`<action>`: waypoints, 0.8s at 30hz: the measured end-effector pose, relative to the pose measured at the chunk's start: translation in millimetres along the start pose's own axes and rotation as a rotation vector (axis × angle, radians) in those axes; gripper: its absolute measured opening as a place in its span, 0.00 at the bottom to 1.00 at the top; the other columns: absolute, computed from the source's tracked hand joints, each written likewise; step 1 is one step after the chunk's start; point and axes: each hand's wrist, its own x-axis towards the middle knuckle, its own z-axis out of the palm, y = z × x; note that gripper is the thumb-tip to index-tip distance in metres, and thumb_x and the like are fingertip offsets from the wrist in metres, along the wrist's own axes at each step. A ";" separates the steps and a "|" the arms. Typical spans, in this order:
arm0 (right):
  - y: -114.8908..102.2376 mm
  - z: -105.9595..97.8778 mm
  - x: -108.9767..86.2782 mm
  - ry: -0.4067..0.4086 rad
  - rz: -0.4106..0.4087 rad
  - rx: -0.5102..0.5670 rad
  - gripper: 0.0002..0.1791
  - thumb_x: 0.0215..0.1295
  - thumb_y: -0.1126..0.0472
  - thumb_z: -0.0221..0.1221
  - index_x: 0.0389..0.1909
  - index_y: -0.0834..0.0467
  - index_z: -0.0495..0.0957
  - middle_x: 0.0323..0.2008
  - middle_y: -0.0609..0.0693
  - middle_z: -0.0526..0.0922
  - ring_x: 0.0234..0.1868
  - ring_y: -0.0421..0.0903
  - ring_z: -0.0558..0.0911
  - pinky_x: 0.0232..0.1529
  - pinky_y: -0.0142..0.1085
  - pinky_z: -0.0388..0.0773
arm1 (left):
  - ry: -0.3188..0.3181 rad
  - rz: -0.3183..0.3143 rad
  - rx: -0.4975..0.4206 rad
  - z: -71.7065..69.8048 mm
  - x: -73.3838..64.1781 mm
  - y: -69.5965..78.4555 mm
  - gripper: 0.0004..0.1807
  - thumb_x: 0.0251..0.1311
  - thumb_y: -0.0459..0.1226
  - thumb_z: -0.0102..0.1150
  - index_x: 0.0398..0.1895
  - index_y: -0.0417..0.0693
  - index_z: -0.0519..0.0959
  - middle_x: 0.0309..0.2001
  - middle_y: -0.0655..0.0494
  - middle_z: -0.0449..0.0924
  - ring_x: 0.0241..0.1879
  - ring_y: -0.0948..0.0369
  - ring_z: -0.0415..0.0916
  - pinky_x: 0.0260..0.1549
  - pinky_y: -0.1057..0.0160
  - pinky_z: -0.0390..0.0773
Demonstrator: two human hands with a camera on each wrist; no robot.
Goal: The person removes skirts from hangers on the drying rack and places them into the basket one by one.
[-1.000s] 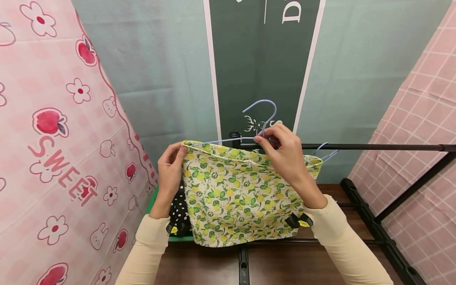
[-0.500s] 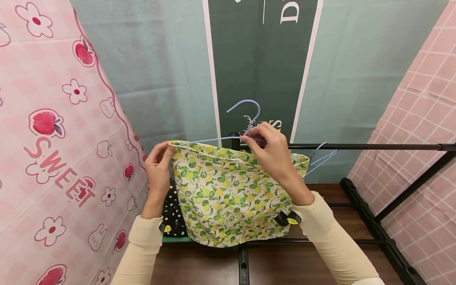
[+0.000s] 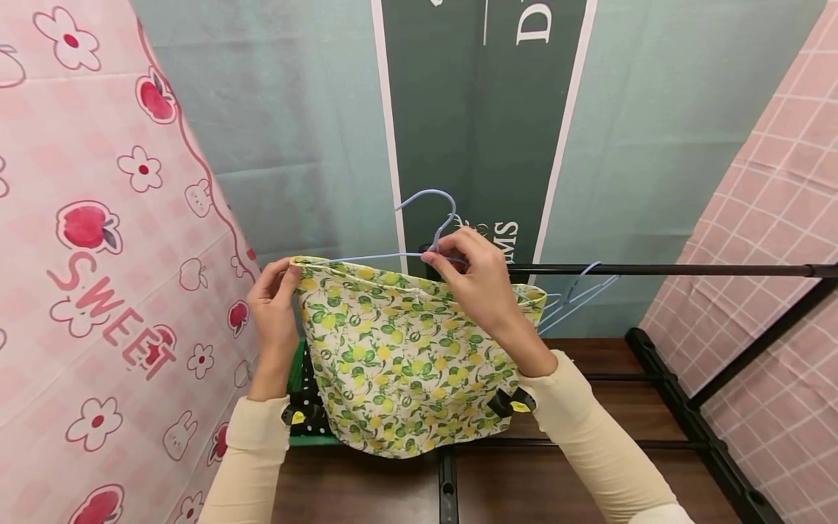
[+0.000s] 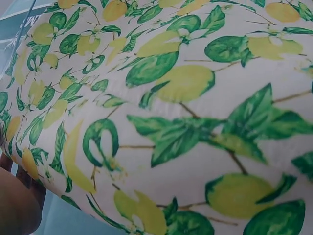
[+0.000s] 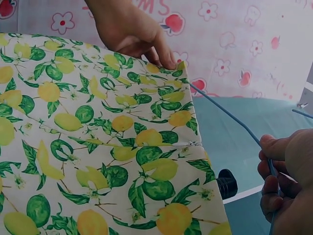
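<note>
A white garment with a lemon print [image 3: 406, 356], open along its top edge like a skirt, hangs in front of me with a small bow at the middle of its waist. A blue wire hanger [image 3: 373, 257] runs inside the waist, its hook upright above. My right hand [image 3: 481, 280] pinches the hanger at the base of the hook. With thumb and fingers, my left hand [image 3: 273, 313] pinches the garment's upper left corner, where the hanger's end meets the cloth. In the right wrist view the hanger's arm [image 5: 225, 110] enters the waist at that corner.
A black clothes rail [image 3: 687, 270] crosses behind, with blue hangers [image 3: 591, 290] on it. Behind the garment at lower left stands a green container [image 3: 314, 440] with black polka-dot cloth [image 3: 314, 397]. A pink printed curtain [image 3: 144, 291] is close on the left.
Both hands have moved left together with the garment and its hanger. My hold on each has stayed the same. More of the hangers on the rail now shows.
</note>
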 end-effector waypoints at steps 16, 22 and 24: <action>3.9 -4.4 1.0 -0.026 0.006 0.034 0.07 0.70 0.62 0.71 0.39 0.62 0.84 0.36 0.53 0.82 0.31 0.43 0.77 0.33 0.29 0.75 | 0.120 -0.032 -0.007 10.3 -3.9 3.1 0.08 0.71 0.34 0.69 0.46 0.38 0.90 0.35 0.60 0.88 0.38 0.64 0.83 0.43 0.67 0.81; 5.5 -7.2 1.5 -0.044 0.027 0.055 0.05 0.71 0.63 0.69 0.40 0.61 0.85 0.37 0.52 0.83 0.33 0.42 0.79 0.36 0.28 0.77 | 0.134 -0.067 0.008 10.5 -4.8 4.6 0.11 0.71 0.35 0.68 0.49 0.35 0.89 0.37 0.58 0.88 0.37 0.63 0.83 0.43 0.67 0.82; 6.3 -7.3 1.0 -0.051 0.028 0.070 0.04 0.72 0.64 0.68 0.40 0.61 0.85 0.38 0.52 0.83 0.34 0.42 0.79 0.36 0.28 0.78 | 0.134 -0.077 0.025 9.7 -4.7 4.9 0.12 0.72 0.36 0.68 0.50 0.35 0.89 0.38 0.59 0.89 0.38 0.63 0.83 0.43 0.68 0.83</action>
